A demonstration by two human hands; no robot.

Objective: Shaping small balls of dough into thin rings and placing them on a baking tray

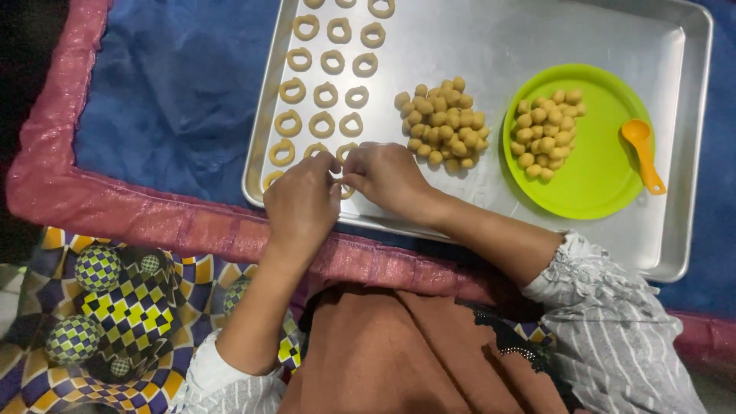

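Item: dough ring (338, 184), soft, light, easily squashed; we pinched it between fingertips of left hand (301, 205) and right hand (387, 178) over metal tray (506, 31); best held lightly by its rim

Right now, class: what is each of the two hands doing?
Left hand: fingers pinched on a small piece of dough over the metal tray.
Right hand: fingers pinched on the same dough.

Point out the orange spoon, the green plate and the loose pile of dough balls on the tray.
orange spoon (642, 153), head view, handle.
green plate (598, 180), head view, bare centre.
pile of dough balls (445, 123), head view, middle.
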